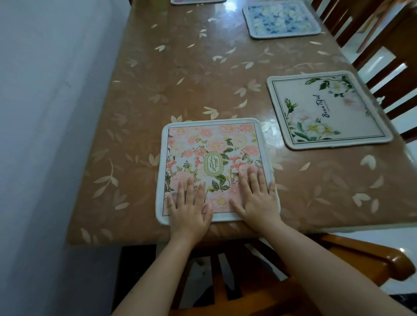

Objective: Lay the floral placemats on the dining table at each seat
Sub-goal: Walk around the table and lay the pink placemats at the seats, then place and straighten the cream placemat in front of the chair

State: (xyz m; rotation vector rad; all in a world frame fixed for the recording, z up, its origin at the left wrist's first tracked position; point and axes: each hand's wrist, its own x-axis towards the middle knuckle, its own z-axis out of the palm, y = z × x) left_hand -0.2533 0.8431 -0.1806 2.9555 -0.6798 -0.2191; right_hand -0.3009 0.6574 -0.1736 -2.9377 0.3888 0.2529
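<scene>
Nearest, a wooden chair [352, 257] stands below the near edge of the table [158, 94]. Both hands lie flat on the pink floral placemat [214, 158] at that edge: the left hand [189, 207] near its left corner, the right hand [257, 198] near its right, each grip spread, fingers splayed, pinching nothing. Farther right lies a white floral placemat [327, 110]; beyond it a blue floral placemat [282, 19]; another mat's edge [198, 1] shows at the far end.
</scene>
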